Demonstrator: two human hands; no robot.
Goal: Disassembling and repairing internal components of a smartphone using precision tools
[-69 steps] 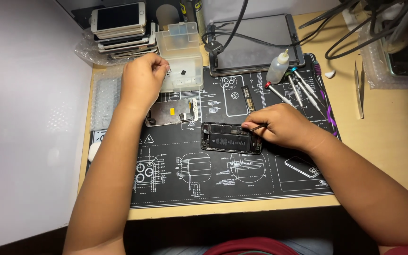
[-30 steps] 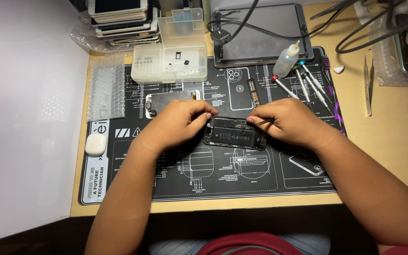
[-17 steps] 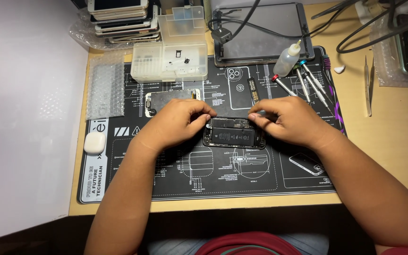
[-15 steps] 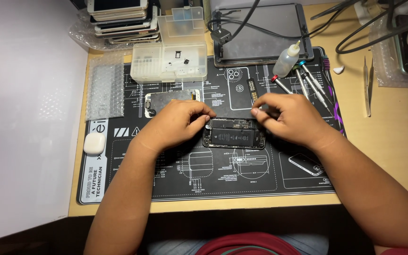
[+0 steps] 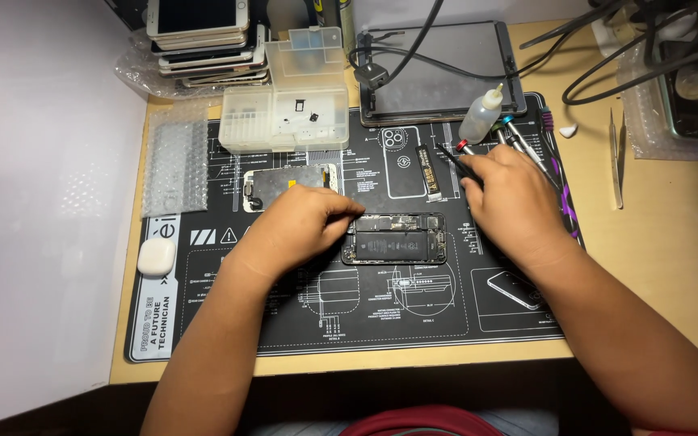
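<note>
Wooden desk under me, most of it covered by a black repair mat [image 5: 300,323] printed with white diagrams. At the mat's middle lies the opened phone [image 5: 395,239], its back off and its dark insides facing up, long side running left to right.

My left hand [image 5: 300,226] rests on the mat at the phone's left end — fingertips curled down and touching that edge, steadying it rather than pinching anything I can make out. My right hand [image 5: 515,198] sits just up and to the right of the phone, clear of it, fingers closed around a thin dark tool [image 5: 450,157] whose tip pokes out toward the upper left.

Just beyond my right knuckles lie a few screwdrivers [image 5: 519,137] and a small clear squeeze bottle [image 5: 480,119] with a pointed nozzle. Behind my left hand lies a detached screen panel [image 5: 288,179], face down, and past that a clear plastic parts box [image 5: 284,121] with its lid up. A stack of phones [image 5: 199,40] stands at the back left corner, a tablet [image 5: 438,77] with a cable across it at the back — and a small white earbud case [image 5: 156,257] sits at the mat's left edge. Tweezers [image 5: 616,157] lie on bare wood to the right.
</note>
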